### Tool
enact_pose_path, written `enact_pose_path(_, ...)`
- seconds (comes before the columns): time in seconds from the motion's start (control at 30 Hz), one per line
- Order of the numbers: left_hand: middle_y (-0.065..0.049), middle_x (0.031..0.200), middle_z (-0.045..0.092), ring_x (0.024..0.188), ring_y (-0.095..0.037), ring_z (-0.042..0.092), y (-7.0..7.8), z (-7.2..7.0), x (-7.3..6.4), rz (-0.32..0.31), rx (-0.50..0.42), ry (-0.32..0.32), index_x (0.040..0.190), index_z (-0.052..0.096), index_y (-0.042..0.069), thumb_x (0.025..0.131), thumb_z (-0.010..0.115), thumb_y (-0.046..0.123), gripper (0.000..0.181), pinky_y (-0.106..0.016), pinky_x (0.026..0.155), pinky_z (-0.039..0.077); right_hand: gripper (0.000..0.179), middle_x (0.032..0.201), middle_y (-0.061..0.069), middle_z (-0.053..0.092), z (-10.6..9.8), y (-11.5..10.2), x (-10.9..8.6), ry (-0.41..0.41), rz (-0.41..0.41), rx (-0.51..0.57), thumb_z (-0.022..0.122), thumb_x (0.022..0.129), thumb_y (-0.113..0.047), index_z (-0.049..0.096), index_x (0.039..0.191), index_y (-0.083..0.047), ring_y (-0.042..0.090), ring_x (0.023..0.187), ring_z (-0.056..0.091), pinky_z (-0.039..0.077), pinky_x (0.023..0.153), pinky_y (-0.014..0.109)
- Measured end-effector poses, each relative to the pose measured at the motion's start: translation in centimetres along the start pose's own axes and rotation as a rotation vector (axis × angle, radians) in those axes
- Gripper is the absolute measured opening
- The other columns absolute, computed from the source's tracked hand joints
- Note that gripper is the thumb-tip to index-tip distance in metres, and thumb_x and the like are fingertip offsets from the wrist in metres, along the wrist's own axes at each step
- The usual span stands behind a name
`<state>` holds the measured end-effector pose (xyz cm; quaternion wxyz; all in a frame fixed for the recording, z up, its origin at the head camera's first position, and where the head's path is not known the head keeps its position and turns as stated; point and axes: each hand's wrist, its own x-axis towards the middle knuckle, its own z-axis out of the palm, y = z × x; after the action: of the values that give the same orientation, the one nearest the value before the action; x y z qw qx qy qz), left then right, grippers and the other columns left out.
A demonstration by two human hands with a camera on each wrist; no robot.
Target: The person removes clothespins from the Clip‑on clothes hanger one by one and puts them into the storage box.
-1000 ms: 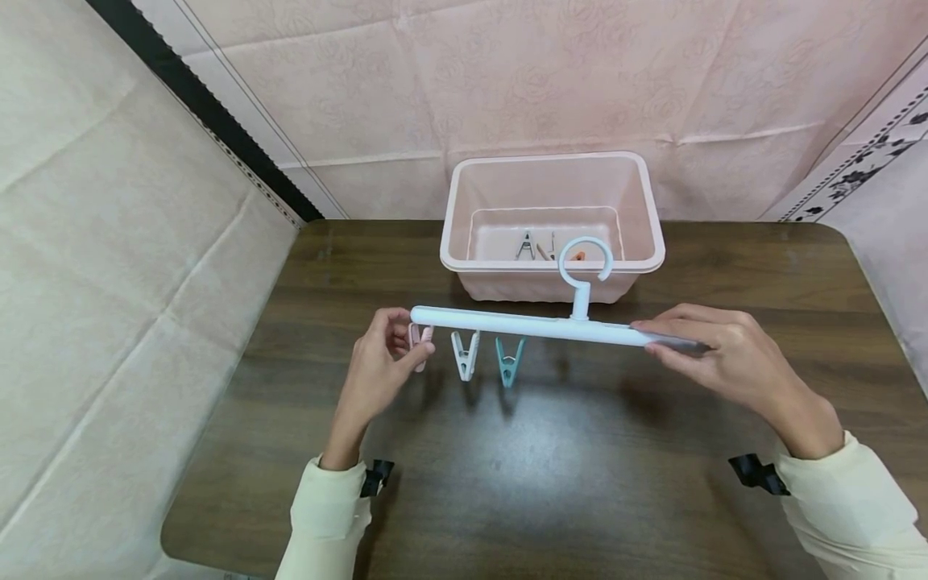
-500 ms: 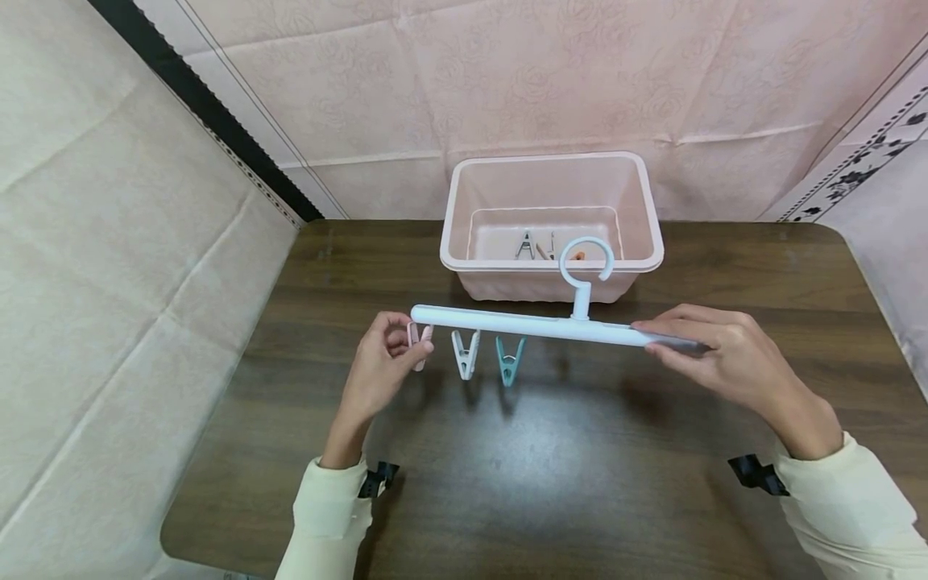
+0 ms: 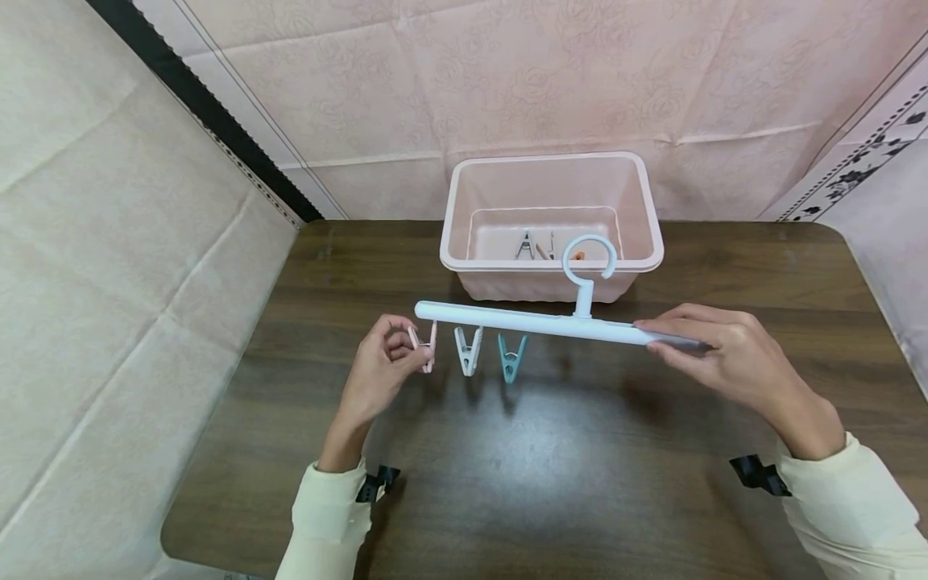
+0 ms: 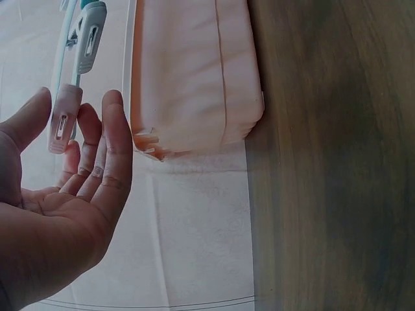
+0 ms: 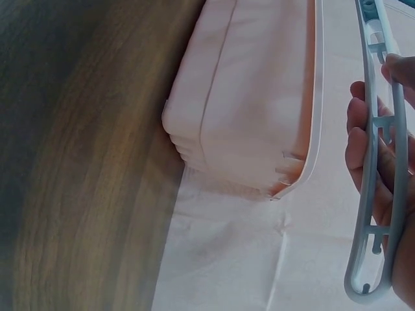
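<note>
In the head view, a pale blue hanger [image 3: 536,323] is held above the table, hook upward. My right hand [image 3: 714,346] grips its right end, fingers and thumb either side of the frame [image 5: 368,214]. At its left end hangs a pink clothespin [image 3: 426,346]. My left hand [image 3: 383,358] is around this pin, thumb and fingers spread loosely on either side, as the left wrist view shows with the clothespin [image 4: 65,120] between them. A white clothespin [image 3: 468,352] and a teal clothespin [image 3: 511,359] hang farther along the bar.
Behind the hanger, a pink plastic bin [image 3: 551,283] stands at the table's far edge. Inside lie a grey clothespin [image 3: 525,245] and a few other small pieces, partly hidden by the rim and hook. The brown wooden table [image 3: 536,483] extends toward me.
The hanger's left end has shifted slightly up and right, its clothespins along with it. My left hand has sunk a little, and the pink clothespin shows more clear of its fingers. My right hand keeps its grip.
</note>
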<state>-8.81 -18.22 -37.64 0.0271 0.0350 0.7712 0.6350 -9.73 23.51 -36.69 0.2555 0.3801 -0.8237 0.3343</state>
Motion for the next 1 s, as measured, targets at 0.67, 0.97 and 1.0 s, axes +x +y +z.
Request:
enact_pose_path(0.67,-0.029,0.096,0.070,0.080,-0.029,0.073,-0.44,-0.50,-0.35,0.079,-0.400,-0.136,0.119,0.046,0.007,0.104,0.044,-0.004,0.018,-0.045,0.074,0.058,0.045,0.087,0.002,0.071,0.05,0.24,-0.06,-0.007,-0.003,-0.013,0.056,0.101,-0.044,0.080,0.098,-0.007,0.003,0.061,0.050,0.036,0.051,0.016)
enact_pose_path(0.97,-0.024,0.099,0.071,0.074,-0.025,0.072,-0.43,-0.93,-0.27,0.026,-0.541,-0.175,0.120,0.046,-0.001,0.105,0.046,-0.001,0.015,-0.032,0.064,0.057,0.045,0.087,0.003,0.071,0.07,0.30,-0.20,-0.008,0.003,-0.004,0.057,0.101,-0.045,0.080,0.098,-0.006,0.003,0.062,0.050,0.035,0.052,0.015)
enact_pose_path(1.0,-0.024,0.099,0.071,0.074,-0.024,0.071,-0.39,-0.97,-0.27,0.019,-0.546,-0.172,0.119,0.047,0.000,0.104,0.046,-0.003,0.016,-0.031,0.063,0.056,0.045,0.087,0.003,0.071,0.08,0.32,-0.22,-0.008,0.005,-0.003,0.057,0.101,-0.045,0.080,0.098,-0.006,0.003,0.062,0.050,0.035,0.052,0.015)
